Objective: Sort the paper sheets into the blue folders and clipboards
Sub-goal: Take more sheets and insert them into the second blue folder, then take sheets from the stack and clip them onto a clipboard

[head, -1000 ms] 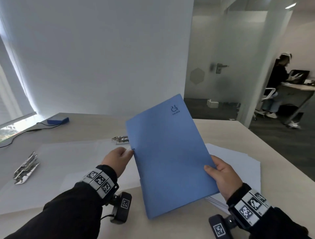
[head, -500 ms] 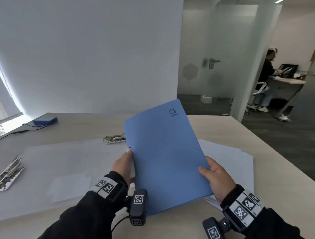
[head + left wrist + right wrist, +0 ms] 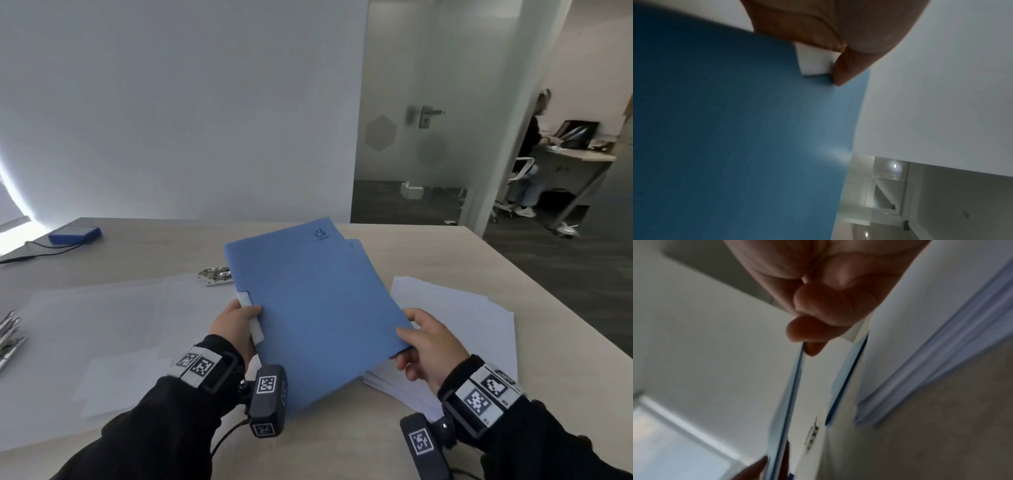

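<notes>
My left hand point(image 3: 236, 325) and right hand point(image 3: 428, 346) each pinch an edge of the blue folder point(image 3: 318, 308), raised over the worktop point(image 3: 428, 246). The paper stack point(image 3: 472, 329) beside the folder looks unsorted, so most sorting remains.

The head view looks forward and down over the table point(image 3: 428, 260) from its near edge, while both wrist views sit very close under the hands, facing upward along the blue folder point(image 3: 315, 308), which all three share.
</notes>
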The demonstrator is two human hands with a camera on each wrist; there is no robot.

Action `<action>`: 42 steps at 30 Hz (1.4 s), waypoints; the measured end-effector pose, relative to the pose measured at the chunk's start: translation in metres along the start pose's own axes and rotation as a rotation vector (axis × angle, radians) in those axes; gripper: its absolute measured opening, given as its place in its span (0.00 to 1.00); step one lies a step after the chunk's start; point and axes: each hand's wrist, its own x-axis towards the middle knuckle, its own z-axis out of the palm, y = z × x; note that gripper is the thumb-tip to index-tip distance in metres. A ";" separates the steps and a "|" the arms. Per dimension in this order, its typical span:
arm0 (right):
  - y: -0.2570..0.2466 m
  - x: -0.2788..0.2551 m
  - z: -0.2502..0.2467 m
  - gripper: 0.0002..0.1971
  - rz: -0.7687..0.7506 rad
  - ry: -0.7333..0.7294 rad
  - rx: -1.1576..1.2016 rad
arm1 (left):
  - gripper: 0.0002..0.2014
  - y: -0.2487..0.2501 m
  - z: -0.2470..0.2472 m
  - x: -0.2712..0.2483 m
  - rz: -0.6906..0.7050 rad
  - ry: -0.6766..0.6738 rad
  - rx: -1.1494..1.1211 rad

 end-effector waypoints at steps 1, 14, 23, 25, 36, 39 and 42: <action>0.001 0.006 0.000 0.12 0.016 0.033 0.075 | 0.11 -0.001 0.000 0.001 -0.025 -0.016 0.022; -0.006 0.114 0.024 0.12 0.132 0.317 0.191 | 0.06 -0.021 -0.006 0.008 -0.087 -0.029 0.152; -0.015 0.110 0.030 0.15 0.261 0.227 0.265 | 0.06 -0.027 -0.005 0.007 -0.040 0.011 0.251; -0.012 0.095 0.022 0.13 0.258 0.241 0.324 | 0.06 -0.026 -0.004 0.006 -0.029 0.014 0.279; 0.004 -0.007 -0.079 0.09 0.104 0.392 0.015 | 0.08 -0.051 0.062 -0.041 0.165 -0.128 0.465; 0.013 -0.026 -0.107 0.09 0.100 0.501 0.006 | 0.09 -0.069 0.090 -0.050 0.189 -0.200 0.484; 0.022 -0.040 -0.131 0.06 0.126 0.566 0.031 | 0.12 -0.083 0.111 -0.051 0.244 -0.220 0.586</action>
